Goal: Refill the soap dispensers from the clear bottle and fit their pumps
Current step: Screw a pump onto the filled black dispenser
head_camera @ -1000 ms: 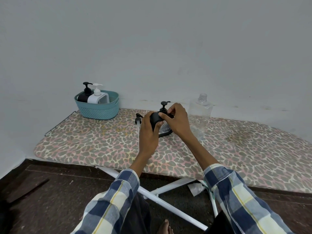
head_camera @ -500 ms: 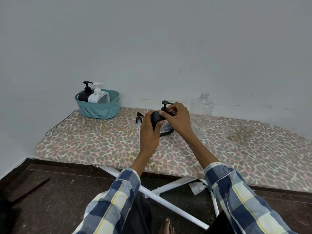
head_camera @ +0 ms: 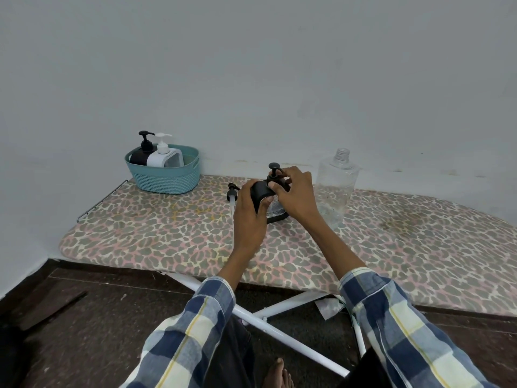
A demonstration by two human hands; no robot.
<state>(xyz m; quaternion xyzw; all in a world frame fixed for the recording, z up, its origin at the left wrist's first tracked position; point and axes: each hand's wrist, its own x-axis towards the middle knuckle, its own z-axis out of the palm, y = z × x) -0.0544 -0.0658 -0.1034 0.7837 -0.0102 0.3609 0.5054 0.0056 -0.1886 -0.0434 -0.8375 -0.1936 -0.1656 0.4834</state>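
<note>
While both hands are working at the middle of the ironing board (head_camera: pixel 156 233), a teal basket (head_camera: pixel 165 175) is sitting at its far left corner against the wall, well apart from them. Two dispensers are standing upright in it, pumps on: a black one (head_camera: pixel 139 156) and a white one (head_camera: pixel 162 158), touching side by side.

Left hand (head_camera: pixel 250 214) is wrapping around a black dispenser (head_camera: pixel 260 193), fingers curled closed on its body. Right hand (head_camera: pixel 296 196) is pinching the pump (head_camera: pixel 274 175) at the collar, thumb and fingertips closed on it (pump head standing clear above the knuckles).

Just left of the left hand a loose pump (head_camera: pixel 232 191) is lying on the board, its pale tube partly hidden by that hand. Clear bottle (head_camera: pixel 337 186) is standing upright, uncapped, just beyond the right wrist.

Hands are covering most of the held dispenser; whether the pump is seated I cannot tell. Checked sleeves (head_camera: pixel 391 326) are running out of frame below.
</note>
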